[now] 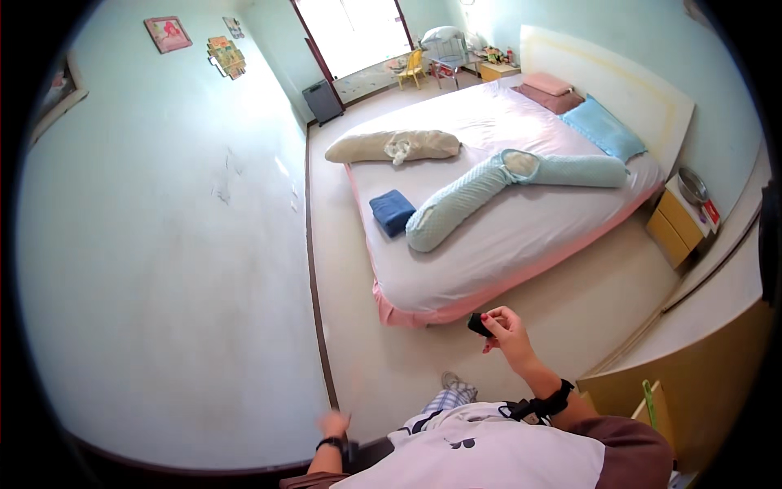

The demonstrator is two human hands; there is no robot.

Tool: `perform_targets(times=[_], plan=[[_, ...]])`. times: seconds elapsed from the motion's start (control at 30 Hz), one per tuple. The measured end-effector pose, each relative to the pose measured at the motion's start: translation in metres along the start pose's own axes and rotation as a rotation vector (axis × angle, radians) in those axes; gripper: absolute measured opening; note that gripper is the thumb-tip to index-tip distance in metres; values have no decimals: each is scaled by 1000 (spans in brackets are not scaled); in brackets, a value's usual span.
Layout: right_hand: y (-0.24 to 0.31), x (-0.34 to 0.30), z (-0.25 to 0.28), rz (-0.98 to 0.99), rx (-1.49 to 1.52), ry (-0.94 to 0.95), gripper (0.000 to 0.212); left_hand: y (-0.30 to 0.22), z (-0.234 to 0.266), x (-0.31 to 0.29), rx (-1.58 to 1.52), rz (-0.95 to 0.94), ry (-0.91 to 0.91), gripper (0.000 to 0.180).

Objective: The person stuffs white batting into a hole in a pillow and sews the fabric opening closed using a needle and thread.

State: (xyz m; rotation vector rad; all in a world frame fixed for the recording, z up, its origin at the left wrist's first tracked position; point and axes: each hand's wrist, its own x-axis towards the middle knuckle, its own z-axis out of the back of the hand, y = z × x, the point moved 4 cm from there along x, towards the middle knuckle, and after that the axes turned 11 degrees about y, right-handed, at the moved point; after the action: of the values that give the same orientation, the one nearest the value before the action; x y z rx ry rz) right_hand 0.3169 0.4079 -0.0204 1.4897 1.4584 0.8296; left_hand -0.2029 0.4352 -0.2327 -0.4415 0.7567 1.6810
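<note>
My right hand is raised in front of me, its fingers closed on a small black object whose kind I cannot make out. It is held above the floor, just short of the near end of the bed. My left hand hangs low at my left side, beside the wall, and its fingers are smeared by motion. I see nothing plainly held in it. Both wrists wear black bands. On the bed lie a folded dark blue cloth, a long pale green bolster and a beige bolster.
A blue pillow lies by the headboard. To the right stands a nightstand bearing a metal bowl. A wooden cabinet is close on my right. Near the window are a dark suitcase and a yellow chair.
</note>
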Motion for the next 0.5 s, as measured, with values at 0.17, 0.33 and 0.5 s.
perform_targets(times=[0.17, 0.33, 0.5], plan=[[-7, 90, 37, 49, -29, -164, 25, 87, -155, 46, -370, -2, 201, 55], [5, 146, 54, -66, 63, -267, 21, -35, -96, 106, -523, -92, 242, 51], [11, 208, 60, -120, -113, -98, 26, -141, -9, 142, -677, -248, 171, 48]])
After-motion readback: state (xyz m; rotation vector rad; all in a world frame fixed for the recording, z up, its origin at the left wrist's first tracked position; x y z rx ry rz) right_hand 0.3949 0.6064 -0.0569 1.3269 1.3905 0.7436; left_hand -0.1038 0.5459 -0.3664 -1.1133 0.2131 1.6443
